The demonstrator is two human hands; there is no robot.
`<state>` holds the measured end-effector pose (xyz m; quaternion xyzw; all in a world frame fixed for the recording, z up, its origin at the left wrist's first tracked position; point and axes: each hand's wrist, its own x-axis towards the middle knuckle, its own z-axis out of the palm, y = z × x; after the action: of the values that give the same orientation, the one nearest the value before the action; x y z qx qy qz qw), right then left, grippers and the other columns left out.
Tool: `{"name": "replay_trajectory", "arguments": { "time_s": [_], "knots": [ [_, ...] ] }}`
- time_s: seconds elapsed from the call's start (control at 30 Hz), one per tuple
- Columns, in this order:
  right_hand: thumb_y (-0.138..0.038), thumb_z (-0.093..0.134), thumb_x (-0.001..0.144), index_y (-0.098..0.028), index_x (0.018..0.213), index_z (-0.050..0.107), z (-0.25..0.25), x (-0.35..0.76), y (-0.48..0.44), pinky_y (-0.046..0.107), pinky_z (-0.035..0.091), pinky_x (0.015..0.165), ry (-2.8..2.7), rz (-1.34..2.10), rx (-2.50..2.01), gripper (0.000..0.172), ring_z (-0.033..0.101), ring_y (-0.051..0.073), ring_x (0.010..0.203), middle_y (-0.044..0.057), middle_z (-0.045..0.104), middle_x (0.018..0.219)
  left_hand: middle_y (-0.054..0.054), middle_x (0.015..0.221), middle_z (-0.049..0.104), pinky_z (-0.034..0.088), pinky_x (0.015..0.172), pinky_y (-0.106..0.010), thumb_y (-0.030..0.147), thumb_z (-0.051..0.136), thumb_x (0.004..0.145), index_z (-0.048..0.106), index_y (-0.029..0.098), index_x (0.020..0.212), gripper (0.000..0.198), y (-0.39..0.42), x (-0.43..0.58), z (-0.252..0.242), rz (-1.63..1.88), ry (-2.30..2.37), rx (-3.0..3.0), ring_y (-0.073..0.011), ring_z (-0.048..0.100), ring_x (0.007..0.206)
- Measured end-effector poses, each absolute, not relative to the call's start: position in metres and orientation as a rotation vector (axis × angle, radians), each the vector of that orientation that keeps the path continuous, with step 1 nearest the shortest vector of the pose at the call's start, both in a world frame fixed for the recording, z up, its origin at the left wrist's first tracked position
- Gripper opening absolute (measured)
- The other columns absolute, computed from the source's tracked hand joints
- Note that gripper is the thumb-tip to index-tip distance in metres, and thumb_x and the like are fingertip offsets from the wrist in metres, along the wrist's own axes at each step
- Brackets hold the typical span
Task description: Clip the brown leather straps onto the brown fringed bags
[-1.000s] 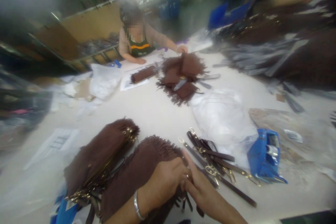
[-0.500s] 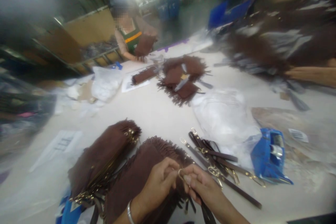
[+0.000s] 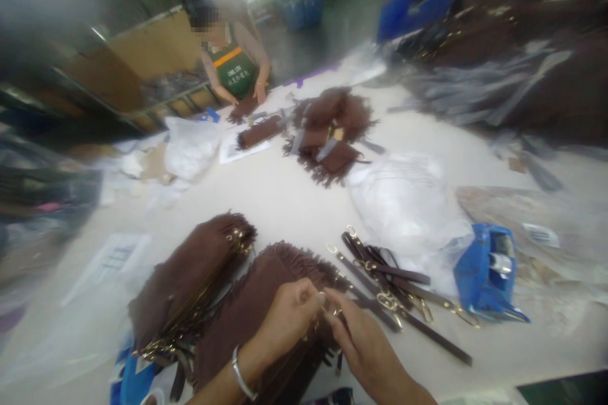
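My left hand [image 3: 293, 313] and my right hand [image 3: 363, 340] meet over the right-hand edge of a dark brown fringed bag [image 3: 247, 323]. Both sets of fingertips are pinched on small gold metal hardware [image 3: 337, 312]; its exact shape is partly hidden. A second brown fringed bag [image 3: 190, 285] lies to the left, with gold chain and fittings along its side. Just right of my hands is a pile of dark brown leather straps [image 3: 403, 278] with gold clasps and rings.
A blue box [image 3: 484, 272] holding a metallic item stands right of the straps. Beyond lie clear plastic bags [image 3: 403, 202] and a heap of fringed brown bags [image 3: 332, 126]. A co-worker in a green apron [image 3: 240, 73] handles a brown piece across the table [image 3: 294, 209].
My hands stay together at the bag's edge, and my right hand has turned, with its fingers closer to my left. The co-worker has lowered a brown piece to the table.
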<state>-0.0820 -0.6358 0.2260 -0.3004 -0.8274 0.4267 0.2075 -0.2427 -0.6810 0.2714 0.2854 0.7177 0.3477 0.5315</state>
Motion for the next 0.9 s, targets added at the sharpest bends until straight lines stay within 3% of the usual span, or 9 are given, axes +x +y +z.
{"name": "replay_trajectory", "arguments": {
  "time_s": [0.1, 0.17, 0.33, 0.43, 0.5, 0.57, 0.67, 0.9],
  "knots": [
    [-0.023, 0.032, 0.096, -0.01, 0.128, 0.045, 0.211, -0.09, -0.644, 0.035, 0.06, 0.067, -2.396, 0.811, -0.832, 0.036, 0.07, 0.025, 0.084, 0.018, 0.068, 0.105, 0.007, 0.05, 0.047, 0.026, 0.038, -0.017, 0.037, 0.055, 0.085, 0.048, 0.017, 0.068, 0.027, -0.682, -0.243, 0.268, 0.81, 1.728, 0.69, -0.0055, 0.035, 0.037],
    [-0.022, 0.032, 0.096, -0.008, 0.126, 0.045, 0.204, -0.094, -0.647, 0.035, 0.061, 0.063, -2.427, 0.786, -0.836, 0.035, 0.071, 0.024, 0.079, 0.018, 0.068, 0.102, 0.006, 0.051, 0.047, 0.026, 0.037, -0.018, 0.038, 0.054, 0.085, 0.048, 0.017, 0.069, 0.027, -0.683, -0.244, 0.265, 0.799, 1.731, 0.687, -0.0061, 0.036, 0.037],
    [-0.02, 0.03, 0.096, -0.012, 0.124, 0.045, 0.204, -0.089, -0.643, 0.036, 0.06, 0.076, -2.418, 1.022, -0.828, 0.033, 0.069, 0.022, 0.091, 0.016, 0.067, 0.107, 0.003, 0.06, 0.052, 0.036, 0.045, -0.02, 0.034, 0.046, 0.091, 0.053, 0.017, 0.078, 0.022, -0.689, -0.249, 0.269, 0.698, 1.714, 0.906, -0.0098, 0.046, 0.047],
    [-0.019, 0.03, 0.095, -0.015, 0.127, 0.043, 0.202, -0.078, -0.64, 0.036, 0.057, 0.084, -2.372, 1.145, -0.89, 0.034, 0.066, 0.021, 0.101, 0.014, 0.065, 0.113, -0.002, 0.09, 0.062, 0.048, 0.073, -0.025, 0.022, 0.053, 0.086, 0.058, 0.021, 0.097, 0.012, -0.694, -0.255, 0.281, 0.511, 1.762, 1.326, -0.0156, 0.06, 0.08],
    [-0.019, 0.031, 0.095, -0.016, 0.127, 0.043, 0.199, -0.072, -0.641, 0.037, 0.056, 0.087, -2.35, 1.195, -0.94, 0.035, 0.065, 0.02, 0.104, 0.014, 0.064, 0.116, -0.003, 0.117, 0.058, 0.046, 0.089, -0.03, 0.017, 0.059, 0.081, 0.055, 0.026, 0.113, 0.034, -0.698, -0.258, 0.288, 0.342, 1.748, 1.551, -0.0198, 0.059, 0.099],
    [-0.02, 0.031, 0.095, -0.016, 0.127, 0.045, 0.196, -0.069, -0.643, 0.037, 0.056, 0.088, -2.332, 1.21, -0.973, 0.035, 0.065, 0.021, 0.104, 0.014, 0.064, 0.116, -0.004, 0.131, 0.051, 0.046, 0.093, -0.034, 0.017, 0.063, 0.078, 0.046, 0.029, 0.127, 0.053, -0.701, -0.26, 0.291, 0.197, 1.758, 1.66, -0.0228, 0.058, 0.106],
    [-0.02, 0.031, 0.095, -0.017, 0.126, 0.046, 0.193, -0.07, -0.646, 0.037, 0.056, 0.086, -2.318, 1.212, -0.984, 0.035, 0.066, 0.021, 0.1, 0.014, 0.065, 0.113, -0.006, 0.128, 0.053, 0.048, 0.09, -0.034, 0.02, 0.064, 0.078, 0.043, 0.028, 0.132, 0.058, -0.701, -0.263, 0.288, 0.067, 1.82, 1.733, -0.0246, 0.06, 0.105],
    [-0.018, 0.03, 0.094, -0.013, 0.123, 0.047, 0.193, -0.082, -0.645, 0.039, 0.056, 0.083, -2.369, 1.084, -0.981, 0.034, 0.066, 0.023, 0.097, 0.015, 0.065, 0.109, -0.007, 0.109, 0.059, 0.047, 0.085, -0.031, 0.017, 0.056, 0.08, 0.055, 0.021, 0.113, 0.033, -0.689, -0.272, 0.279, 0.174, 1.822, 1.6, -0.0219, 0.061, 0.097]
  ]
}}
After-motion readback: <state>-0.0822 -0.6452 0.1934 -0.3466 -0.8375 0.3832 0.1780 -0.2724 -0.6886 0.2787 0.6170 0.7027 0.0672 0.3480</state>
